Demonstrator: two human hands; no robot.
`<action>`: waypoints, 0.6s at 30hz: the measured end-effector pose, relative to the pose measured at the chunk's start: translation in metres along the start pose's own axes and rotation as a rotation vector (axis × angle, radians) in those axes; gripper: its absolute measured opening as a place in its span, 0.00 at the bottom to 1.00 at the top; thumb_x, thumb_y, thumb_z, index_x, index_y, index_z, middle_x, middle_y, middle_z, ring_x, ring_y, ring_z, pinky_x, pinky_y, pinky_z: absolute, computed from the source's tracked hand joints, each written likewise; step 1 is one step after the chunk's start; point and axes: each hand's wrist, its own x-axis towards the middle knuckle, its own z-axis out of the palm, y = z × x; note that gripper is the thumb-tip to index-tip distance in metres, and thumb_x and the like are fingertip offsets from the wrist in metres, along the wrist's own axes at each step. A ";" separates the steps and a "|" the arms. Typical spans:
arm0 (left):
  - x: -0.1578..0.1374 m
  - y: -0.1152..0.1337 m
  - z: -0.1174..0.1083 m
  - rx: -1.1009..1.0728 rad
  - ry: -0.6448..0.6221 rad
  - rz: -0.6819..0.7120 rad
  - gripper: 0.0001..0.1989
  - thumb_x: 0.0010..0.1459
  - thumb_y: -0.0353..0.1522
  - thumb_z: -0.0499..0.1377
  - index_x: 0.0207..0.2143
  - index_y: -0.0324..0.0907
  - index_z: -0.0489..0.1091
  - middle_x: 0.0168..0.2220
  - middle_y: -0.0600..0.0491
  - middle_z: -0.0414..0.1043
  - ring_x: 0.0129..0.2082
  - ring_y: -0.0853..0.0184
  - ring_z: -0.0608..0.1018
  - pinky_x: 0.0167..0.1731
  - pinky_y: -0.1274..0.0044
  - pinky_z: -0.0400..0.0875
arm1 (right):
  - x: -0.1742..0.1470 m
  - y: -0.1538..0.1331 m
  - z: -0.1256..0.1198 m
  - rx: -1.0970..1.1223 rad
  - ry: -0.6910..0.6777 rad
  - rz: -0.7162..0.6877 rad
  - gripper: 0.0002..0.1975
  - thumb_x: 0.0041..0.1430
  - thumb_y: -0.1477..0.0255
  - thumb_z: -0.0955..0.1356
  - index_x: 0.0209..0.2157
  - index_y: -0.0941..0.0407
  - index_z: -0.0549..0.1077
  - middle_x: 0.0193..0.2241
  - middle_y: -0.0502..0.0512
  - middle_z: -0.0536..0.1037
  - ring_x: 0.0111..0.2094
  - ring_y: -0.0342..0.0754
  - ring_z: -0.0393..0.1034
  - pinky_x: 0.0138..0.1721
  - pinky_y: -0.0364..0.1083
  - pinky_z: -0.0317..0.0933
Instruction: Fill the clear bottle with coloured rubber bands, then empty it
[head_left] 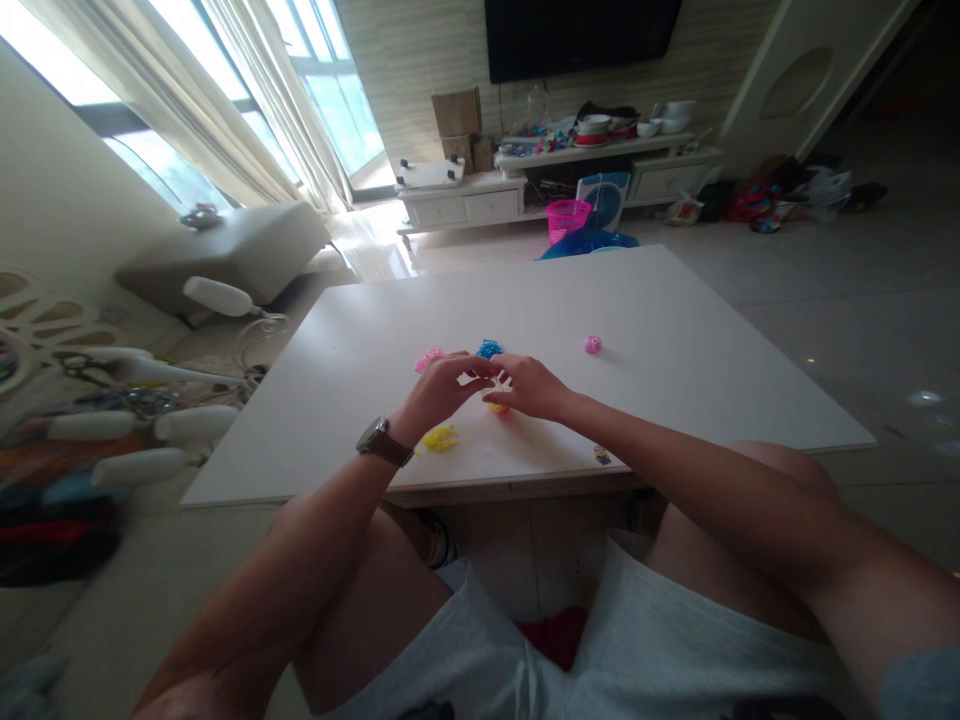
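Left hand (pixel 447 382) and right hand (pixel 531 387) curl narrowly at yellow-orange piece (pixel 499 408); can't tell what's pinched. Work fingertip-light, clear of blue strands (pixel 490 348) on far side.

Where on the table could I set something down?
Right of the pink ball to the right edge of the table; also behind the blue strands to its far edge. Crowded: around the left hand and right hand, near pink strands and yellow strands.
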 end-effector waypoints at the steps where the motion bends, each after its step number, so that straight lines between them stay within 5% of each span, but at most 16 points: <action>1: 0.000 0.000 0.000 0.005 -0.014 0.009 0.06 0.61 0.32 0.64 0.41 0.43 0.79 0.37 0.51 0.81 0.35 0.67 0.80 0.40 0.75 0.76 | 0.000 0.000 0.000 0.000 0.000 0.003 0.13 0.54 0.70 0.76 0.40 0.57 0.74 0.38 0.53 0.78 0.35 0.45 0.73 0.37 0.44 0.64; 10: 0.003 -0.012 -0.006 0.058 0.060 -0.088 0.09 0.63 0.37 0.61 0.40 0.42 0.78 0.34 0.51 0.79 0.32 0.69 0.78 0.35 0.77 0.75 | 0.005 0.006 -0.017 0.020 0.065 0.121 0.13 0.51 0.68 0.76 0.36 0.56 0.74 0.32 0.51 0.79 0.32 0.45 0.74 0.35 0.43 0.63; 18: -0.012 -0.068 0.023 0.160 -0.361 -0.289 0.07 0.52 0.28 0.63 0.35 0.39 0.78 0.31 0.50 0.78 0.29 0.66 0.78 0.30 0.76 0.73 | 0.009 0.020 -0.047 -0.046 0.149 0.214 0.12 0.49 0.67 0.75 0.34 0.56 0.74 0.35 0.52 0.81 0.31 0.45 0.74 0.33 0.42 0.61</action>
